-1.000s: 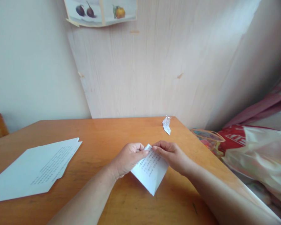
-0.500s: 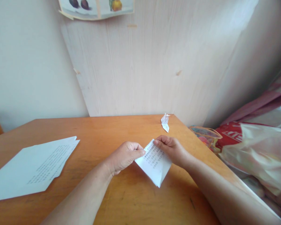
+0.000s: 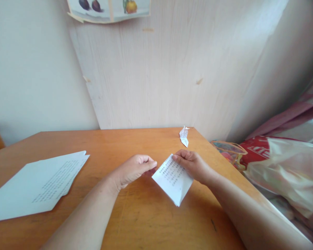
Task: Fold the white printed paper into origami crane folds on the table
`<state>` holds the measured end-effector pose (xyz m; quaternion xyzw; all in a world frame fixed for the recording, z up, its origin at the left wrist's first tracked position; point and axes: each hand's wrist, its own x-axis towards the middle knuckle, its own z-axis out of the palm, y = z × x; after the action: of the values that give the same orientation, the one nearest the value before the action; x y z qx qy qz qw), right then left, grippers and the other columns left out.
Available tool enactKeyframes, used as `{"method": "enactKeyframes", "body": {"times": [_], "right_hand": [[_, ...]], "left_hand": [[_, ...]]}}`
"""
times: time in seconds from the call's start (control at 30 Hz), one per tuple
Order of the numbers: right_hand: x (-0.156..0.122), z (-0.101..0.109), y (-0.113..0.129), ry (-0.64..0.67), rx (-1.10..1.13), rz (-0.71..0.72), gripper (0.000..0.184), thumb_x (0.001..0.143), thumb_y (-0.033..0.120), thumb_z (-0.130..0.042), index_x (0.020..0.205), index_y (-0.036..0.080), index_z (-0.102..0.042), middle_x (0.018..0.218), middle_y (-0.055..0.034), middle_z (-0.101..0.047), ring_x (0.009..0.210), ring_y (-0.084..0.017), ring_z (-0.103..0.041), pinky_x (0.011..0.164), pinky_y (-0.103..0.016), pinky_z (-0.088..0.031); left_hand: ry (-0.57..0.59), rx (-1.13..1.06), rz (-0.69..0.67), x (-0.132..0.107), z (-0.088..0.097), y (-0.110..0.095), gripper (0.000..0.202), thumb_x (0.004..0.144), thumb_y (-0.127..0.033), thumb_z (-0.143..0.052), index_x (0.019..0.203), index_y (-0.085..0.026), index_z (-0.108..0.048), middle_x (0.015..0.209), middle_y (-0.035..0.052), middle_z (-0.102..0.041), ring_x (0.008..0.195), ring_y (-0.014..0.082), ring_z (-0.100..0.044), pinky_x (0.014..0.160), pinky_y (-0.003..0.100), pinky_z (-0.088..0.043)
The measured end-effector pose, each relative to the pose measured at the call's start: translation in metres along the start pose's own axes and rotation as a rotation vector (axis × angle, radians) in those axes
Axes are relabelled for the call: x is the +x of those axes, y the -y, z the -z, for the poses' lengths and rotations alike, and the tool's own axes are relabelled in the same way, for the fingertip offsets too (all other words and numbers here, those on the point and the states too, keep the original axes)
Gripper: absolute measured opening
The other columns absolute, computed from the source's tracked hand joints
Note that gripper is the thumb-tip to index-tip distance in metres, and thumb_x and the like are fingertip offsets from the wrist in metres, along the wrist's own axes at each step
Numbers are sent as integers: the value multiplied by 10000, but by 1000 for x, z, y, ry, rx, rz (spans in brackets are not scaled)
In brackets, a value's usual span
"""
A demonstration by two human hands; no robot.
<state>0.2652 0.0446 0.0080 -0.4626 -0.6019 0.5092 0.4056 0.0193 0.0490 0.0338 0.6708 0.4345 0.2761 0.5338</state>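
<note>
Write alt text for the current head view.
The right hand pinches a folded, printed paper over a wooden table, the left hand close beside it. Printed sheets lie to the left; a folded paper figure is near the far right corner.

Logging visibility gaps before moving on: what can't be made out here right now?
All in the head view:
Folded paper: print too small and blurred to read.
Right hand: some fingers, hidden by the hand and paper.
Left hand: some fingers, hidden by the hand itself.
Wall picture: top, cut off by the upper edge.
Printed sheets: left end, cut off by the left edge.
</note>
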Motion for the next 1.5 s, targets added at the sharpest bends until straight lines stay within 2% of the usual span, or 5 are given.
{"method": "enactKeyframes", "body": {"times": [0.33, 0.8, 0.97, 1.2, 1.5], "right_hand": [[-5, -23, -6, 34, -141, 83, 406, 904, 588, -574, 802, 196, -585, 652, 20, -554, 539, -112, -482, 472, -232, -346], [4, 6, -1, -125, -357, 40, 327, 931, 473, -538, 754, 200, -560, 578, 32, -533, 497, -103, -439, 475, -239, -328], [7, -1, -13, -61, -256, 172, 296, 943, 456, -528, 952, 178, -627, 758, -11, -616, 684, -149, -589, 634, -283, -454], [13, -5, -28, 56, -207, 98, 266, 869, 340, -597, 1079, 178, -617, 776, -1, -602, 693, -152, -541, 624, -283, -406], [10, -2, -20, 135, -13, -25, 192, 802, 300, -649, 948, 174, -643, 747, 4, -625, 636, -127, -518, 614, -271, -386]], "left_hand": [[-100, -129, 2, 7, -29, 9, 371, 812, -525, -692, 772, -171, -592, 663, -12, -601, 569, 122, -532, 537, 236, -363], [-344, -75, -3, 16, -8, 18, 293, 842, -453, -639, 768, -177, -575, 662, 3, -639, 572, 126, -546, 543, 228, -358], [-352, -83, 13, 19, -12, 22, 317, 802, -476, -675, 758, -174, -587, 634, -12, -613, 555, 124, -522, 541, 230, -348], [-202, -154, 62, 20, -10, 25, 458, 827, -612, -587, 817, -156, -623, 685, 21, -637, 604, 156, -563, 576, 267, -386], [-204, -172, 132, 23, -2, 29, 171, 762, -266, -638, 889, -153, -646, 729, 18, -651, 631, 146, -584, 618, 275, -413]]}}
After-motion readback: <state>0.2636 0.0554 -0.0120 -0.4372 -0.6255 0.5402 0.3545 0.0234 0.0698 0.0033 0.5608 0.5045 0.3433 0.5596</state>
